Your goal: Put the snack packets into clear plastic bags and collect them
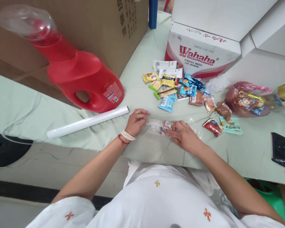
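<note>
A clear plastic bag (154,127) lies at the table's near edge with a small wrapped snack (165,126) inside its right end. My left hand (138,120) pinches the bag's left end, fingers curled. On the other side, my right hand (182,134) is closed on the bag around the snack. Beyond my hands is a loose pile of wrapped snacks (166,90) in yellow, white, blue and brown packets. A red packet (213,127) and a pale green packet (231,125) lie to the right of my right hand.
A large red jug (85,76) stands at the left before a brown carton (90,28). Near it lies a white roll (87,122). White Wahaha boxes (201,52) stand behind the snacks. At the right are a filled pink bag (247,101) and a black phone (280,148) with keys.
</note>
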A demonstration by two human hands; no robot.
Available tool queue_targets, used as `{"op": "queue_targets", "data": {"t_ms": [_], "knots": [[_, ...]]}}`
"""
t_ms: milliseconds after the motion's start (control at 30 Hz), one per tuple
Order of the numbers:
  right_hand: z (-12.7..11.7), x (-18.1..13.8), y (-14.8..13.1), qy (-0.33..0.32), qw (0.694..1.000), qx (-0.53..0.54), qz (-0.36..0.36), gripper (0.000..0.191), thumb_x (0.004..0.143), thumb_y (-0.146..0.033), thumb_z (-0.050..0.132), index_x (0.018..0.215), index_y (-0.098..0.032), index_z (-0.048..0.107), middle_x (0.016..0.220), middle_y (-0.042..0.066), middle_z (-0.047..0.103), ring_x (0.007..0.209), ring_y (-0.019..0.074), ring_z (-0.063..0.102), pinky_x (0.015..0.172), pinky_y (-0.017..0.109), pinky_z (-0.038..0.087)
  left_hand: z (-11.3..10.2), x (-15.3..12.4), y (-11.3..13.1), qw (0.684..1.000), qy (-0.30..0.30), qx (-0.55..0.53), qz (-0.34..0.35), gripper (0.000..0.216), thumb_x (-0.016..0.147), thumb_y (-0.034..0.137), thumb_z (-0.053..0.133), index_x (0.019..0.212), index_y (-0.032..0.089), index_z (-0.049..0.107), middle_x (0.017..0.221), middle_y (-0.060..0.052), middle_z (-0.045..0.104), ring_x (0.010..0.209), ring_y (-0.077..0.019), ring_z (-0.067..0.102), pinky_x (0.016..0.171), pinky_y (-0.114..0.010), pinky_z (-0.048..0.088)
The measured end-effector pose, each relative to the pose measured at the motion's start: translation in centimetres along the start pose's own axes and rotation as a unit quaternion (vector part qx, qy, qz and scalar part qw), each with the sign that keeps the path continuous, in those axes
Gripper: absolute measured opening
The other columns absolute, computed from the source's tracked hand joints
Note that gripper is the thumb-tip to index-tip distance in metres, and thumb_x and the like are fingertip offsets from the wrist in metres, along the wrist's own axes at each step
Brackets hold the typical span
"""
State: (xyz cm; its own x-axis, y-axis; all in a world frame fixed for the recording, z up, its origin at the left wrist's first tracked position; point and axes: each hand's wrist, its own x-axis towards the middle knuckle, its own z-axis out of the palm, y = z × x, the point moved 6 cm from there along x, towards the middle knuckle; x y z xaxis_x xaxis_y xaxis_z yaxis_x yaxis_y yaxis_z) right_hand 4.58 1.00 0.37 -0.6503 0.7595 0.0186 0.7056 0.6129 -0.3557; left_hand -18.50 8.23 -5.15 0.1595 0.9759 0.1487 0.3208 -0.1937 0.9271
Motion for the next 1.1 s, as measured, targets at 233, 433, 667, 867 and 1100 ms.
{"op": "queue_targets", "data": {"t_ms": [233, 433, 667, 867, 1100], "knots": [[0.7, -0.8, 0.0, 0.038, 0.999, 0.013, -0.015, 0.038, 0.099, -0.011, 0.057, 0.123, -0.033, 0.077, 0.109, 0.010, 0.060, 0.107, 0.0271, 0.051, 0.090, 0.040, 0.048, 1.8, -2.1, 2.1, 0.964, -0.011, 0.261, -0.048, 0.034, 0.080, 0.049, 0.075, 0.102, 0.023, 0.073, 0.148, -0.016, 0.054, 0.148, -0.0432, 0.034, 0.120, -0.068, 0.028], [0.9, -1.2, 0.8, 0.060, 0.995, 0.083, 0.013, 0.039, 0.094, -0.009, 0.062, 0.118, -0.035, 0.079, 0.113, 0.010, 0.061, 0.107, 0.0278, 0.054, 0.092, 0.043, 0.054, 2.6, -6.1, 4.3, 0.970, -0.114, 0.209, -0.049, 0.007, 0.082, 0.026, 0.066, 0.078, 0.022, 0.064, 0.103, -0.009, 0.073, 0.113, -0.0303, 0.066, 0.098, -0.048, 0.052], [1.3, -0.5, 0.1, 0.079, 0.992, 0.095, -0.021, 0.042, 0.098, -0.009, 0.053, 0.120, -0.035, 0.078, 0.111, 0.009, 0.063, 0.109, 0.0265, 0.053, 0.092, 0.044, 0.054, 5.6, -4.5, 6.4, 0.991, -0.059, 0.042, -0.112, 0.014, 0.089, 0.033, 0.063, 0.079, 0.022, 0.061, 0.068, 0.003, 0.064, 0.065, -0.0152, 0.060, 0.063, -0.027, 0.048], [-1.2, -2.2, 1.1, 0.123, 0.974, 0.188, -0.016, 0.037, 0.102, -0.019, 0.049, 0.129, -0.031, 0.072, 0.118, 0.010, 0.068, 0.111, 0.0247, 0.062, 0.098, 0.045, 0.054, 9.8, -2.6, 6.9, 0.972, -0.140, 0.189, -0.021, 0.032, 0.096, 0.017, 0.047, 0.105, 0.021, 0.078, 0.103, -0.009, 0.068, 0.094, -0.0213, 0.066, 0.087, -0.036, 0.054], [-2.4, -2.2, 8.2, 0.048, 0.966, 0.188, 0.169, 0.062, 0.086, -0.030, 0.070, 0.146, -0.023, 0.060, 0.120, 0.011, 0.070, 0.077, 0.0198, 0.064, 0.076, 0.037, 0.056, 10.2, -3.1, 7.5, 0.944, -0.113, 0.311, -0.003, 0.024, 0.098, 0.034, 0.061, 0.111, 0.033, 0.081, 0.099, -0.010, 0.061, 0.098, -0.0280, 0.053, 0.082, -0.041, 0.048]]}}
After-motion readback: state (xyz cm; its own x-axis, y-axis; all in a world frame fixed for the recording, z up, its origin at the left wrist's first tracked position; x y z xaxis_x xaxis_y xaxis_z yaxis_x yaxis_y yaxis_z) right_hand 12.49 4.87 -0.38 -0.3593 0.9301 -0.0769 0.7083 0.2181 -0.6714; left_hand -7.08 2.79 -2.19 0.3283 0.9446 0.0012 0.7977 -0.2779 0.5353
